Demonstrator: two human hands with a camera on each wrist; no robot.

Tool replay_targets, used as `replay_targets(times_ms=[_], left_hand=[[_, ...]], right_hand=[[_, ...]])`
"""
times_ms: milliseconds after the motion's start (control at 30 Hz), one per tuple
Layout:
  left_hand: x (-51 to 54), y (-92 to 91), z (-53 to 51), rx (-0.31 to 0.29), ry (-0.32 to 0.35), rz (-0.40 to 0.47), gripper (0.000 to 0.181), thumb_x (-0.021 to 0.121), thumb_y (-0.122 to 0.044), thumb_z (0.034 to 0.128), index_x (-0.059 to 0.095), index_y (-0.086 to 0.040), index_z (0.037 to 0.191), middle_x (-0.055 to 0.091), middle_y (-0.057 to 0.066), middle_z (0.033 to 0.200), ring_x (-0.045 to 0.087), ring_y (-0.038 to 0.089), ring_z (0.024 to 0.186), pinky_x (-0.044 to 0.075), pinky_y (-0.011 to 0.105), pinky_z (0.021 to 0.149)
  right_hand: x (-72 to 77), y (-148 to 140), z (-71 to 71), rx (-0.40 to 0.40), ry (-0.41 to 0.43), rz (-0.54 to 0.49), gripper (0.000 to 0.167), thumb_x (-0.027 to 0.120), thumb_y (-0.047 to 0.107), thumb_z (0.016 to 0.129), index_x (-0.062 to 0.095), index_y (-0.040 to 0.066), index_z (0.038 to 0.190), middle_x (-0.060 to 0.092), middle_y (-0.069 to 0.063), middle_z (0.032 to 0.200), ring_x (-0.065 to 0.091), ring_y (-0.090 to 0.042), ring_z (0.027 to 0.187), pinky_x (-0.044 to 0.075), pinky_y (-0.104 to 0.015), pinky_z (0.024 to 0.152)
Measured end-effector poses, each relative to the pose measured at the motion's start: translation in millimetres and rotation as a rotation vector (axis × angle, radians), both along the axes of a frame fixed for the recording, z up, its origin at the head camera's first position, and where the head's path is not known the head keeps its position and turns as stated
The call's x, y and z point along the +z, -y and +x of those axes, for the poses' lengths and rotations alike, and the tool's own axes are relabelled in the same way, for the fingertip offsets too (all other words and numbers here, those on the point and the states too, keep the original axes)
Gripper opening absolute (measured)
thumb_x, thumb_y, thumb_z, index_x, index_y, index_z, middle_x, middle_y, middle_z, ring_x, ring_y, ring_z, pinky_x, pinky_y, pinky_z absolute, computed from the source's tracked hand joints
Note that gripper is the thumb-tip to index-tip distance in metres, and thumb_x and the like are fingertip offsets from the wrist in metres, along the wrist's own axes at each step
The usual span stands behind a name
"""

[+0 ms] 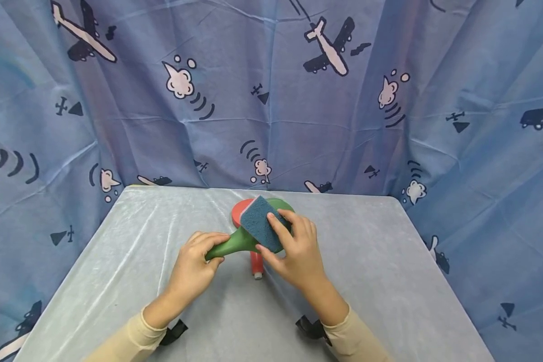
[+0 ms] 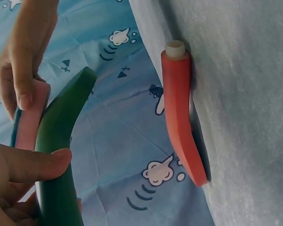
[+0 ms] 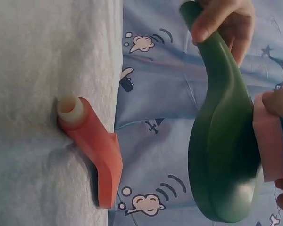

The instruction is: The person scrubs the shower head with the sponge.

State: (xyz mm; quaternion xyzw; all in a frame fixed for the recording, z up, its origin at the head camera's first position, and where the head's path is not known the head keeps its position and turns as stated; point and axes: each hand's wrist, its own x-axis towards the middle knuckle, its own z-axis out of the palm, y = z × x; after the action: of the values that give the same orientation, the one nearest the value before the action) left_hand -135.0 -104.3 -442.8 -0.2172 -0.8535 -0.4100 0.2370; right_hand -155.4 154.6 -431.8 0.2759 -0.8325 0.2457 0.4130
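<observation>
In the head view, my left hand grips the handle of a green shower head, held above the table. My right hand holds a sponge, blue on one side and pink on the other, against the head's broad round end. The right wrist view shows the sponge's pink side touching the green shower head. A red shower head lies on the table beneath, partly hidden in the head view. Its handle ends in a whitish connector.
The table has a pale grey cloth cover. Behind it and at both sides hangs a blue curtain printed with planes and clouds. Black straps show near both wrists.
</observation>
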Motion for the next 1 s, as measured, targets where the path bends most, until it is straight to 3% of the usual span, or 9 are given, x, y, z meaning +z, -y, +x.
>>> replay_targets(times_ms=[267,333,500,567,700,800,867,1000], left_hand=[[3.1,3.1,-1.5,-0.003,0.000,0.045,0.057,0.088,0.015,0.0630,0.078,-0.010,0.114,0.076,-0.002,0.112,0.066,0.016,0.106,0.050,0.022,0.095],[3.6,4.9,-2.0,0.001,0.008,0.055,0.057,0.088,0.014,0.0637,0.078,-0.010,0.114,0.076,-0.003,0.112,0.066,0.016,0.106,0.049,0.021,0.095],[6.1,8.1,-2.8,0.026,0.057,0.089,0.057,0.088,0.013,0.0656,0.077,-0.012,0.116,0.075,-0.004,0.112,0.065,0.014,0.108,0.049,0.023,0.094],[7.6,10.4,-2.8,0.035,0.077,0.101,0.057,0.089,0.011,0.0661,0.077,-0.013,0.116,0.075,-0.004,0.112,0.065,0.014,0.108,0.049,0.023,0.093],[11.2,14.6,-2.8,0.036,0.135,0.137,0.057,0.089,0.009,0.0674,0.077,-0.015,0.117,0.075,-0.002,0.114,0.065,0.015,0.108,0.048,0.020,0.091],[13.6,15.1,-2.2,0.043,0.197,0.183,0.056,0.089,0.007,0.0687,0.077,-0.017,0.118,0.074,0.000,0.116,0.066,0.017,0.106,0.048,0.019,0.089],[14.8,15.7,-1.9,0.055,0.244,0.208,0.055,0.089,0.006,0.0704,0.077,-0.017,0.119,0.073,0.001,0.116,0.066,0.017,0.105,0.049,0.019,0.087],[16.3,16.4,-2.7,0.083,0.347,0.253,0.053,0.088,0.001,0.0750,0.075,-0.017,0.123,0.074,0.003,0.114,0.064,0.018,0.099,0.051,0.023,0.083]], right_hand=[[2.5,-23,-10.8,-0.104,0.113,-0.228,0.068,0.088,0.027,0.080,0.063,0.006,0.139,0.058,-0.019,0.134,0.054,-0.038,0.118,0.040,-0.054,0.100],[1.6,-17,-8.0,-0.080,0.089,-0.209,0.068,0.088,0.027,0.078,0.063,0.007,0.139,0.058,-0.019,0.133,0.054,-0.037,0.115,0.042,-0.053,0.097],[-1.0,2,0.6,0.030,-0.040,-0.001,0.070,0.086,0.036,0.079,0.063,0.009,0.139,0.059,-0.019,0.133,0.056,-0.036,0.105,0.045,-0.051,0.086],[-0.6,2,0.1,0.022,-0.052,0.008,0.070,0.085,0.037,0.079,0.063,0.009,0.139,0.059,-0.019,0.133,0.057,-0.037,0.105,0.045,-0.052,0.087],[3.2,-12,-7.0,-0.072,0.012,-0.152,0.067,0.084,0.037,0.082,0.063,0.007,0.138,0.059,-0.020,0.133,0.056,-0.038,0.112,0.042,-0.053,0.097],[5.1,-19,-8.7,-0.093,0.038,-0.223,0.066,0.083,0.036,0.083,0.063,0.006,0.139,0.058,-0.021,0.133,0.054,-0.039,0.116,0.040,-0.054,0.100],[4.3,-14,-5.8,-0.059,0.009,-0.187,0.067,0.083,0.036,0.082,0.062,0.006,0.138,0.058,-0.022,0.132,0.055,-0.039,0.113,0.041,-0.054,0.097],[-0.1,6,2.7,0.038,-0.110,0.009,0.068,0.084,0.037,0.080,0.063,0.007,0.138,0.059,-0.022,0.132,0.057,-0.039,0.106,0.045,-0.051,0.084]])
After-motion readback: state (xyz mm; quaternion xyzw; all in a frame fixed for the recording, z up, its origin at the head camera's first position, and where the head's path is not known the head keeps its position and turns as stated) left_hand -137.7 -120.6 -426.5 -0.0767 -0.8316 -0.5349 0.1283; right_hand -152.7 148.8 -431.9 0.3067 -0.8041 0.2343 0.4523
